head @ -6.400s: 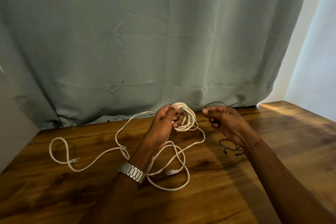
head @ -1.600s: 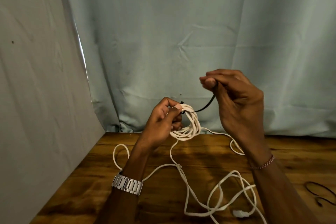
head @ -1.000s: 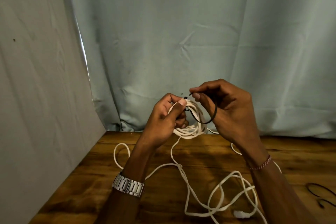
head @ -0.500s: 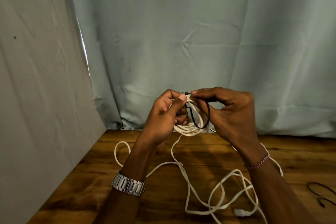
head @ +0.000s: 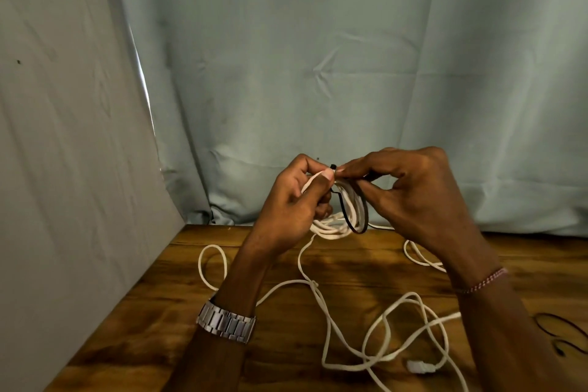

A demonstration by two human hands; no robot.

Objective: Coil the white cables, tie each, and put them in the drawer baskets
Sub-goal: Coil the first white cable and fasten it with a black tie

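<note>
Both hands grip the coil [head: 337,219] and black tie [head: 356,226] above loose cable [head: 375,328] strewn across the table [head: 159,312]

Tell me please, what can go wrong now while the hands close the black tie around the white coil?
1. The black tie still forms a wide loop around the coil; if the right hand loses its end, it may open.
2. The left hand pinches only the coil's top, so turns could slip out.
3. The loose cable on the table may tangle.
</note>
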